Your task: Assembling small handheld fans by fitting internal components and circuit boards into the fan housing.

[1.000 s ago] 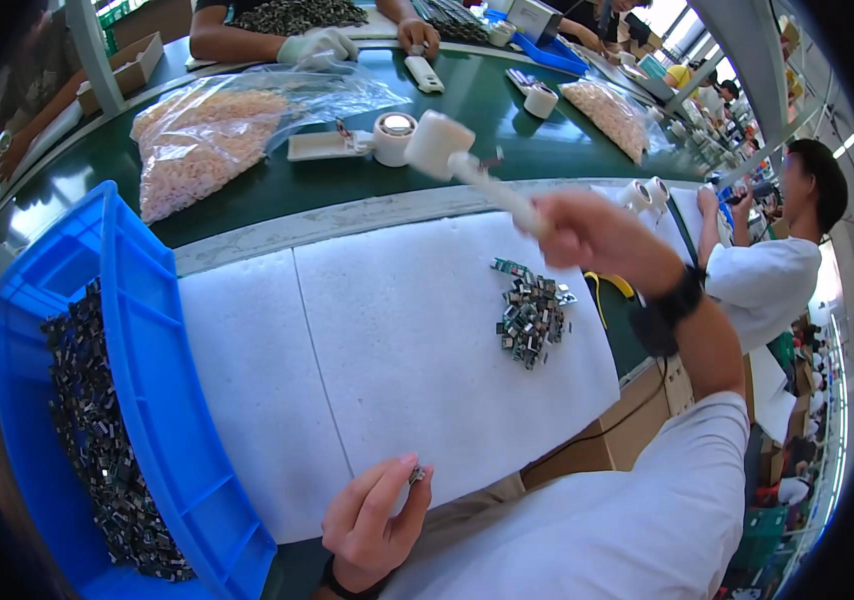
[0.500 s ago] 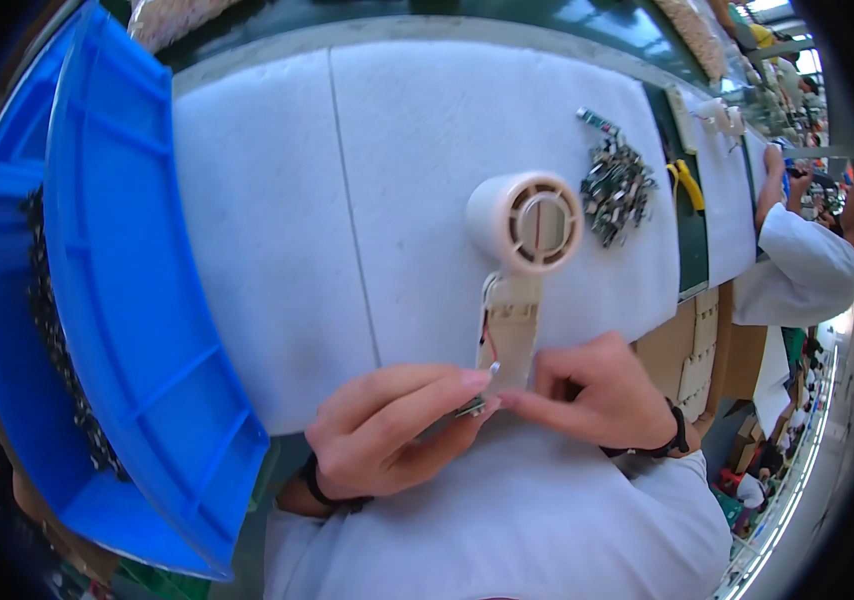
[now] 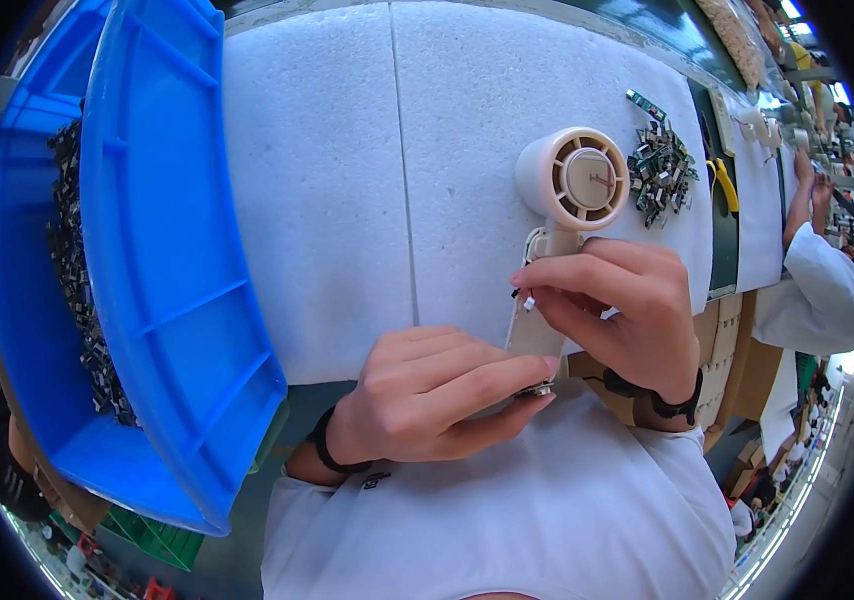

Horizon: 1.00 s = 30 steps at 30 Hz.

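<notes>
A cream handheld fan (image 3: 539, 178) lies on the white foam sheet with its round head away from me. Its open handle (image 3: 535, 334) points toward my body. My left hand (image 3: 427, 395) is closed, pinching a small circuit board (image 3: 539, 389) between thumb and fingers beside the handle's near end. Over the upper part of the handle, my right hand (image 3: 639, 310) is closed on a thin wire. A small white connector (image 3: 530, 304) shows just below its fingertips. The right fingers hide part of the handle and most of the wire.
Several small circuit boards (image 3: 661, 172) lie heaped right of the fan on the foam sheet (image 3: 317, 200). Yellow-handled pliers (image 3: 724, 186) are farther right. A blue bin (image 3: 172, 200) at left holds dark small parts (image 3: 77, 270). A co-worker's white sleeve (image 3: 822, 290) and a cardboard box (image 3: 747, 385) are at right.
My right hand has moved up along the handle from its near end and now pinches the wire. My left hand still holds the circuit board. The whole view has shifted somewhat.
</notes>
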Available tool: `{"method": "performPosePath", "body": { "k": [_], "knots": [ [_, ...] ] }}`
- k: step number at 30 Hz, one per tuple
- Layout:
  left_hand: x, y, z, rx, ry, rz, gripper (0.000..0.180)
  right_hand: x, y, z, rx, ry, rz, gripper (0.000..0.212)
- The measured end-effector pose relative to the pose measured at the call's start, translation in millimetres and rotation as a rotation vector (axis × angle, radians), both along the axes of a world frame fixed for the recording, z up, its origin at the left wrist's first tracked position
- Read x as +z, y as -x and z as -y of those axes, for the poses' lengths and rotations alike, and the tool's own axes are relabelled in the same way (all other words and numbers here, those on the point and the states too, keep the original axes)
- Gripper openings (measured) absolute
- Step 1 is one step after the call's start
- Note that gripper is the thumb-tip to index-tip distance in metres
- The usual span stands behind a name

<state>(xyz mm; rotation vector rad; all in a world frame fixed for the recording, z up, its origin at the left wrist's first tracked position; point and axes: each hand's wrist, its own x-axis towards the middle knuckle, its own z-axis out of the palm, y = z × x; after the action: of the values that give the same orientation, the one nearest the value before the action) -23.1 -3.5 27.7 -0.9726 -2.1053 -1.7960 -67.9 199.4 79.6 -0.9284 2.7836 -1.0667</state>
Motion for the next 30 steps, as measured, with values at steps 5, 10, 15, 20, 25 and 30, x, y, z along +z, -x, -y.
{"method": "performPosePath", "body": {
  "k": [5,10,15,20,25,30],
  "knots": [
    [-4.2,1.3,-4.3,0.015,-0.022,0.004,0.037,-5.1,-2.3,2.2,-0.075,0.035,0.026,0.026],
    [-5.1,1.0,-3.9,0.025,-0.002,0.001,0.036,-0.6,9.0,-0.8,0.082,-0.049,-0.078,0.027],
    [-3.6,1.4,-4.3,0.046,0.006,-0.011,0.036,-1.0,17.5,-13.1,0.209,-0.061,-0.093,0.029],
    [-4.2,1.0,-5.6,0.056,0.006,-0.018,0.036,-5.2,6.2,-2.8,0.008,0.059,-0.005,0.027],
    [-2.8,1.2,-4.5,0.046,0.011,0.005,0.035,-12.7,0.2,4.5,-0.159,0.150,0.021,0.022],
    [1.6,-1.0,-1.8,0.145,0.002,0.080,0.031,-20.2,0.6,8.9,-0.105,0.101,-0.165,0.019]
  ]
}}
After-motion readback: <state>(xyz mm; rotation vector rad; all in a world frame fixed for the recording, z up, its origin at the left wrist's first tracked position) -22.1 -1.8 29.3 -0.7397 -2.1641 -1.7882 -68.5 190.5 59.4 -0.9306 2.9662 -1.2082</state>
